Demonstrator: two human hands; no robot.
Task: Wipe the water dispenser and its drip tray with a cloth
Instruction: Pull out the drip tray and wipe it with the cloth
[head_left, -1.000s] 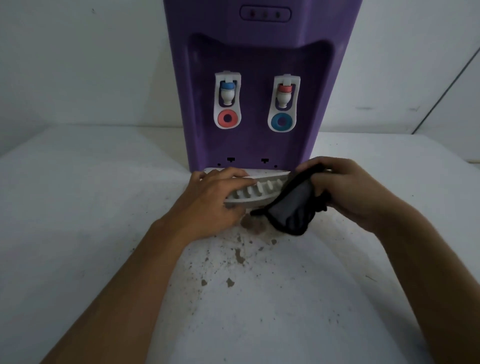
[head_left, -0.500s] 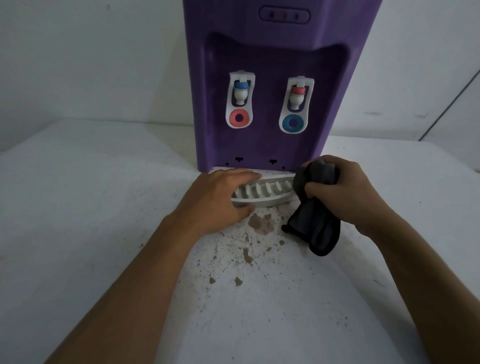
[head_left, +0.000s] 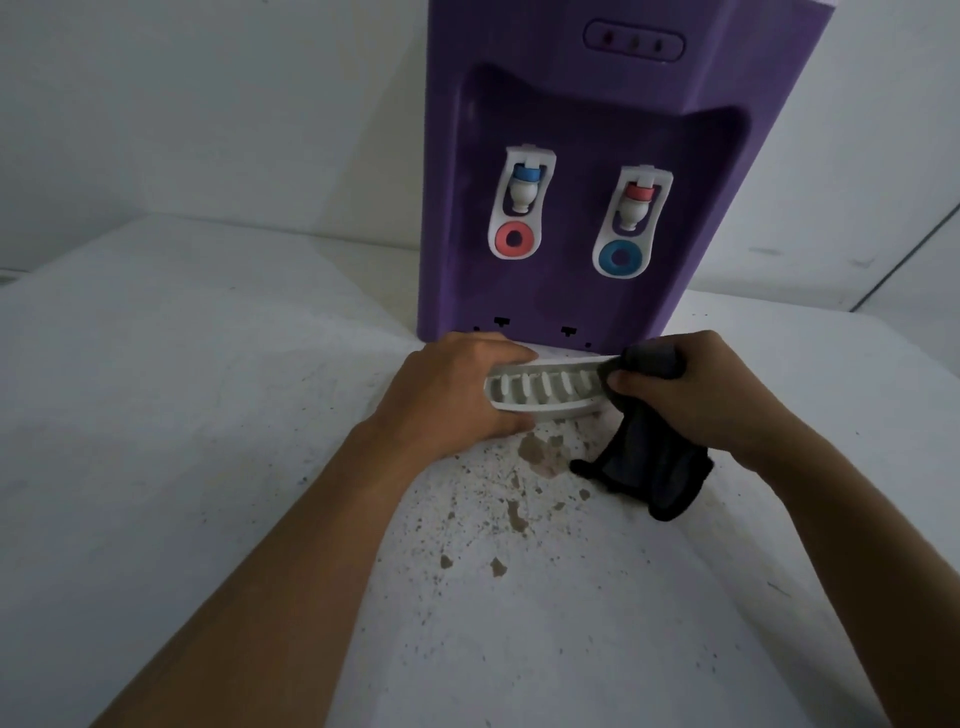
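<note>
A purple water dispenser (head_left: 561, 119) stands at the back of a white surface, with two white taps on its front. Its white slotted drip tray (head_left: 545, 392) sits at the dispenser's base. My left hand (head_left: 457, 395) grips the tray's left end, fingers over its back edge. My right hand (head_left: 691, 395) holds a dark grey cloth (head_left: 649, 467) bunched against the tray's right end. The rest of the cloth hangs down onto the surface below my hand. The tray's right end is hidden by cloth and fingers.
The white surface (head_left: 208, 415) carries brown stains and specks (head_left: 535, 457) just in front of the tray. A pale wall (head_left: 208, 104) rises behind the dispenser. A dark seam (head_left: 904, 260) runs along the wall at the right.
My right hand has carried the cloth from the tray's front to its right end, and the hanging part has swung down onto the surface. My left hand stays on the tray's left end.
</note>
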